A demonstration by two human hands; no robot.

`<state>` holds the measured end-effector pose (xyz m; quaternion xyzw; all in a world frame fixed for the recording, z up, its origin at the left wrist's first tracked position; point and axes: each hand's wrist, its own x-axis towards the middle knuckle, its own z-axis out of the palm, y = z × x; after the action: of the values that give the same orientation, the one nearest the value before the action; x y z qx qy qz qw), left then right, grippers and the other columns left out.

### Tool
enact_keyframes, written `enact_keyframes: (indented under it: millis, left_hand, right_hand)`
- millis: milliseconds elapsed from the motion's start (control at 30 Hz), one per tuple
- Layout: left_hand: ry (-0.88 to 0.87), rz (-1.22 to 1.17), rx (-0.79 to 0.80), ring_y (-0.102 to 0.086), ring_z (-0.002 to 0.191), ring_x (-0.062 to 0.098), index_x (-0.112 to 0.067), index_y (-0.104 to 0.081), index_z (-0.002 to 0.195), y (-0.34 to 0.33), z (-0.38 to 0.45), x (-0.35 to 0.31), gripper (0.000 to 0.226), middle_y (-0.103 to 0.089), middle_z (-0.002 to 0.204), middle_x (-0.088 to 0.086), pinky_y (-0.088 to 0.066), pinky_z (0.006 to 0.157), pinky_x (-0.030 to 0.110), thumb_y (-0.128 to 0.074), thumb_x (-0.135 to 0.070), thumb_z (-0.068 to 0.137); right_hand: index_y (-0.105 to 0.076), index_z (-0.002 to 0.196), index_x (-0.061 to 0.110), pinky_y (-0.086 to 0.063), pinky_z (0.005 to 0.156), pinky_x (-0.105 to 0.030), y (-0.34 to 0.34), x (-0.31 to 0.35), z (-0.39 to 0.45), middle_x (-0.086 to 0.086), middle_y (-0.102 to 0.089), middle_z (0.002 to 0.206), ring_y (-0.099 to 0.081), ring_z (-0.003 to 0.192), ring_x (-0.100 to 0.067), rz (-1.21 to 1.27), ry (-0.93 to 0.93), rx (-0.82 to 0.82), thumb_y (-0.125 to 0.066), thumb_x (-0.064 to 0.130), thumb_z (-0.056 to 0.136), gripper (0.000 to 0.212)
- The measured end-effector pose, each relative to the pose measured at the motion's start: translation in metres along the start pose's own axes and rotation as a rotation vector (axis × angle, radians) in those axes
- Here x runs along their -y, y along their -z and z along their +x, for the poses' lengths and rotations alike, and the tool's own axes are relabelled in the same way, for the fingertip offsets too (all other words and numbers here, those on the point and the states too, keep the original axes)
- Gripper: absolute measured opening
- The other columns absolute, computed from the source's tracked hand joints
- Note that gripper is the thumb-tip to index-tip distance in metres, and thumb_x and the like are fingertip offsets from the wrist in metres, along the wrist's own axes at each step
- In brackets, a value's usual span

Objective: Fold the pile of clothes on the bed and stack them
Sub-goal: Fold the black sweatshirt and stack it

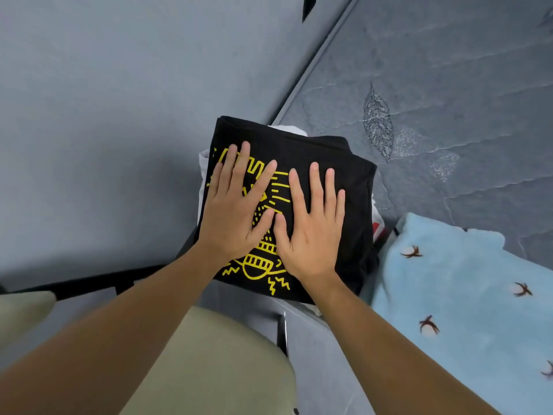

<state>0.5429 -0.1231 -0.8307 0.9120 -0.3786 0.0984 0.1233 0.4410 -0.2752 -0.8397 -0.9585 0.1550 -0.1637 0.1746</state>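
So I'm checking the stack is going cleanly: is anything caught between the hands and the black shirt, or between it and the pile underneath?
Nothing visible. The left hand and right hand press flat, directly on the folded black shirt, which lies on the white garment below it.

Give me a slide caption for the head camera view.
Both hands, left hand and right hand, press flat on a folded black shirt atop the stack.
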Motion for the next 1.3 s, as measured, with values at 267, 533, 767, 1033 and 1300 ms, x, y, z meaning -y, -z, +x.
enact_keyframes:
  millis: [267,533,767,1033,1300]
  left_hand:
    - [0.0,-0.003,0.008,-0.001,0.162,0.037,-0.028,-0.018,0.167,-0.014,-0.002,0.008,0.073,-0.002,0.175,0.016,-0.009,0.129,0.056,-0.039,-0.051,0.101]
    - [-0.001,0.137,0.094,0.002,0.162,0.033,-0.03,-0.012,0.168,0.045,0.009,-0.023,0.071,-0.001,0.175,0.016,-0.012,0.13,0.054,-0.031,-0.057,0.105]
    - [-0.061,0.154,0.118,-0.003,0.162,0.032,-0.03,-0.015,0.168,0.114,0.021,-0.099,0.07,-0.008,0.175,0.013,-0.015,0.129,0.054,-0.033,-0.056,0.105]
    - [-0.17,0.038,0.193,-0.002,0.163,0.028,-0.025,-0.011,0.168,0.123,0.046,-0.294,0.073,-0.009,0.175,0.01,-0.018,0.129,0.051,-0.034,-0.056,0.106]
    - [-0.27,-0.063,0.289,-0.013,0.162,0.023,-0.025,-0.017,0.168,0.086,0.055,-0.551,0.071,-0.017,0.174,0.001,-0.022,0.127,0.051,-0.031,-0.054,0.105]
  right_hand:
    - [-0.021,0.166,0.03,-0.012,0.128,-0.057,-0.011,0.0,-0.001,-0.004,-0.007,0.175,-0.003,0.162,-0.03,0.001,0.003,-0.003,-0.049,0.048,0.097,0.077]
    - [-0.018,0.166,0.028,-0.012,0.129,-0.054,0.05,0.012,-0.009,-0.003,-0.008,0.175,0.001,0.162,-0.023,-0.016,-0.088,0.102,-0.037,0.051,0.104,0.069]
    - [-0.02,0.166,0.028,-0.01,0.129,-0.052,0.146,-0.026,-0.039,-0.003,-0.011,0.175,-0.003,0.162,-0.023,0.017,-0.125,0.168,-0.036,0.05,0.103,0.069]
    - [-0.016,0.167,0.029,-0.009,0.13,-0.049,0.283,-0.158,-0.086,-0.002,-0.006,0.175,0.0,0.162,-0.023,0.021,-0.181,0.168,-0.035,0.057,0.106,0.069]
    - [-0.013,0.167,0.029,-0.009,0.13,-0.047,0.439,-0.375,-0.2,0.0,-0.007,0.175,-0.002,0.162,-0.02,-0.045,-0.337,0.183,-0.037,0.055,0.103,0.073]
